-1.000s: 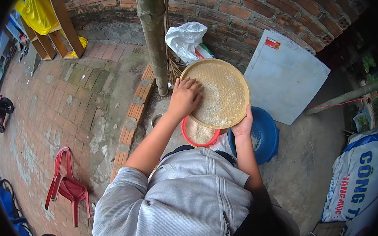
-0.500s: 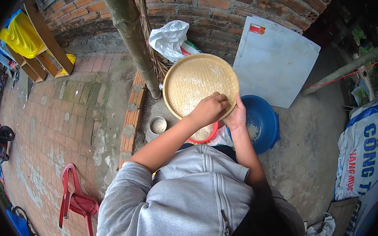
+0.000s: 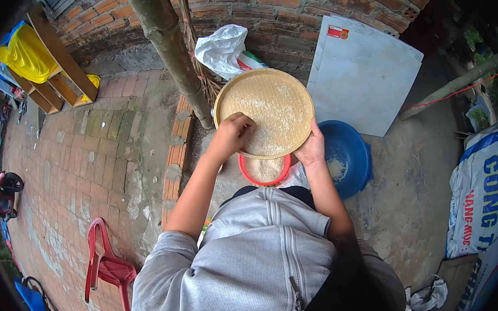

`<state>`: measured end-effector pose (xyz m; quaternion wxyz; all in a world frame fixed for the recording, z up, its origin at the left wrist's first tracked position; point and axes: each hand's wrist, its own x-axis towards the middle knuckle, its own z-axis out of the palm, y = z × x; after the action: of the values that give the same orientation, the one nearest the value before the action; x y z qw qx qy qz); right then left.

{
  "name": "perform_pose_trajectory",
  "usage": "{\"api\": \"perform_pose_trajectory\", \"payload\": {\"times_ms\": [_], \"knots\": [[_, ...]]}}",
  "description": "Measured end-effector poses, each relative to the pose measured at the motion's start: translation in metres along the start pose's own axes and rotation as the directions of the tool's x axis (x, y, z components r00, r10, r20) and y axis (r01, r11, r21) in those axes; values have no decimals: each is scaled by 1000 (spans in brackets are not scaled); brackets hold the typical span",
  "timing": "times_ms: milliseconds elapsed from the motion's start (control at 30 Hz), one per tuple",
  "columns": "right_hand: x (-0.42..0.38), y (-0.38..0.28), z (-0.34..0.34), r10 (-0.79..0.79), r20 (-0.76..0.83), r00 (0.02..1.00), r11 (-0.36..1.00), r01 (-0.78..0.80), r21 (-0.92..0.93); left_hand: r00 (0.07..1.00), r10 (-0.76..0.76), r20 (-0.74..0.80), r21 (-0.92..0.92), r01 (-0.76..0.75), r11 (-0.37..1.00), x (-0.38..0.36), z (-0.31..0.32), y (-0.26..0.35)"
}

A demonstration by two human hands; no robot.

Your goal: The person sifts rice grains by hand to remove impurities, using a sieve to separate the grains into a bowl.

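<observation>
got left hand (image 3: 230, 137) over the left side of the woven tray (image 3: 248, 85), fingers bent inward, tips turned down toward the loose rice (image 3: 275, 115). can't tell about a pinch on any grains; fingertips partly hidden. got right hand (image 3: 311, 147) closed on the tray's lower right edge, thumb up at the rim, other fingers underneath and mostly out of sight.

see tray held out in front of the grey jacket (image 3: 228, 268), rice scattered over much of the weave.

see red bowl (image 3: 267, 183) below the tray's near edge, partly covered in this view, more grain inside. see blue basin (image 3: 360, 173) just right of it, near right wrist, pale bits at the bottom.

further out: see white bag (image 3: 220, 48) past the far rim, beside bamboo pole (image 3: 173, 44). see pale board (image 3: 365, 76) by the brick wall (image 3: 278, 1). see red chair (image 3: 115, 270) left on the paving, shelf (image 3: 82, 81) with yellow cloth (image 3: 30, 50) upper left, printed sack (image 3: 485, 189) far right.
</observation>
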<state>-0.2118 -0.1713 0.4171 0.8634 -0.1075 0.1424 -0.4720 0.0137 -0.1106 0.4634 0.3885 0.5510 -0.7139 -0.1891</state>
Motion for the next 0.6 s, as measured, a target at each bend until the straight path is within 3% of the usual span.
{"api": "perform_pose_trajectory", "payload": {"times_ms": [33,167,200,300,333,367,433,467,500,533,567,600], "knots": [[0,1,0,2,5,1000,1000,-2,-1,992,-107,-65,0,107,994,-5,-10,-6],[3,4,0,41,-4,999,999,-41,-10,919,-246,-309,110,291,950,-42,-33,-68],[5,5,-2,40,-14,999,999,-40,-17,900,-325,-291,137,375,917,-53,-38,-78],[9,8,-6,49,-23,999,999,-50,-13,886,-338,-316,223,416,882,-79,-40,-93],[10,10,-7,52,-23,998,999,-52,0,857,-471,-211,245,512,823,-85,-43,-96],[10,11,-8,59,-24,998,998,-59,0,853,-476,-214,244,519,819,-91,-41,-97],[11,13,-8,64,-50,997,998,-64,1,881,-389,-269,558,472,683,-97,-36,-86],[11,14,-7,76,-47,996,997,-76,-2,784,-614,-88,488,571,660,-93,-41,-86],[12,15,-7,66,-54,996,998,-66,-8,777,-621,-101,484,584,651,-86,-44,-80],[14,17,-5,60,-57,997,998,-61,-14,736,-675,-55,-86,670,737,-78,-45,-75],[15,19,-4,85,-47,995,996,-86,-14,719,-695,8,-626,545,557,-72,-46,-72],[15,20,-3,49,-49,998,998,-51,-45,671,-738,69,-875,397,279,-68,-43,-79]]}}
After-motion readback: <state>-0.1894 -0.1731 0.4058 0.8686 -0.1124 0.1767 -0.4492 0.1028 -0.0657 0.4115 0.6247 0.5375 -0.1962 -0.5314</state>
